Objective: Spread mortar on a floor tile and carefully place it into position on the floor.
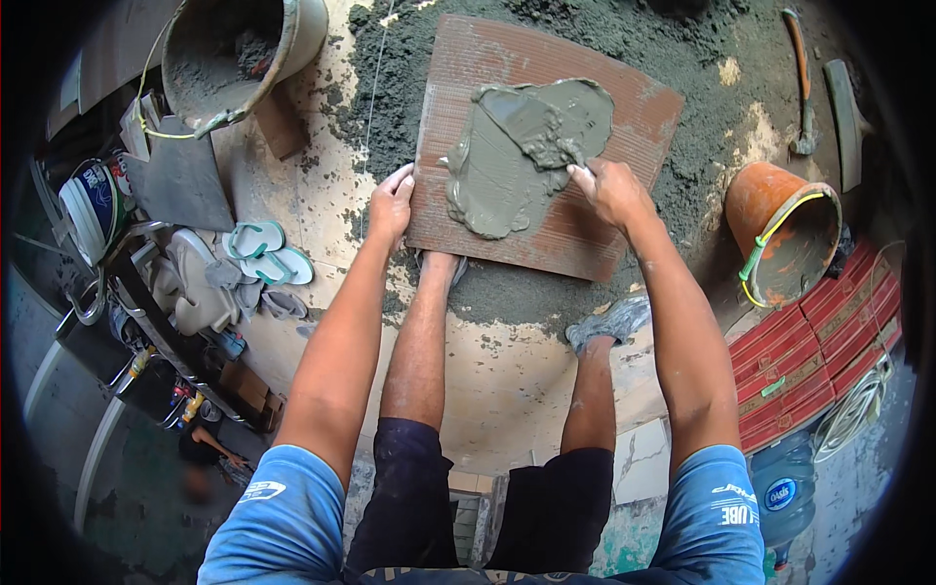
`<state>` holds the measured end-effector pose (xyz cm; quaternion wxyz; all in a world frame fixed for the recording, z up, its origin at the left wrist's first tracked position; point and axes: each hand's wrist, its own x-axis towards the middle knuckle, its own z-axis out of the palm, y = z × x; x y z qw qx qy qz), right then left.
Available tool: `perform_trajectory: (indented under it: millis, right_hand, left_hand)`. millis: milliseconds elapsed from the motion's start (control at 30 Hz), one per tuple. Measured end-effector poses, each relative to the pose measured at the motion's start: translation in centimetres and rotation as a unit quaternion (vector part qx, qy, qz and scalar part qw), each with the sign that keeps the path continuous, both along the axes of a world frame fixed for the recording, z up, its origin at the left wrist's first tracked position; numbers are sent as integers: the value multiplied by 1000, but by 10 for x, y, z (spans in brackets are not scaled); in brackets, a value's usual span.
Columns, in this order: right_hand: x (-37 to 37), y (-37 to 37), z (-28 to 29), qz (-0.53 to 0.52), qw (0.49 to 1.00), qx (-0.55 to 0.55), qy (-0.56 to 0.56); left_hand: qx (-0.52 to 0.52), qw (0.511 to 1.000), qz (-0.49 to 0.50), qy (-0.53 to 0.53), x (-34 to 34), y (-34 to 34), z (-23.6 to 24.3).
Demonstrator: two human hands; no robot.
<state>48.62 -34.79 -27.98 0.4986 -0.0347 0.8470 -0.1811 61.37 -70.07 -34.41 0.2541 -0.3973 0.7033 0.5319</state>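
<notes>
A large square tile is tilted in front of me, its reddish-brown ribbed back facing up. Wet grey mortar is spread thickly over its middle. My left hand grips the tile's left edge. Over the tile's right part, my right hand is closed round the short handle of a trowel. The trowel's blade is smeared with mortar and hard to tell from it. The tile's near left corner is just above my left foot.
Loose dark mortar mix lies round the tile. An orange bucket lies tipped at right, below a hammer. Upper left is a dirty bucket; flip-flops lie below. Red boxes and a water jug are lower right.
</notes>
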Motion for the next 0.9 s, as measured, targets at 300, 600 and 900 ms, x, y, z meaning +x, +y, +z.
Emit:
perform_trajectory:
  millis: [300, 600, 900]
  right_hand:
    - [30, -11, 14, 216, 976, 2, -21]
    - [-52, -33, -19, -39, 999, -10, 13]
    - [52, -75, 18, -304, 953, 4, 12]
  left_hand:
    - [-150, 986, -23, -75, 72, 69, 152]
    - [-89, 956, -274, -52, 140, 83, 319]
    - [-144, 882, -445, -62, 176, 101, 374]
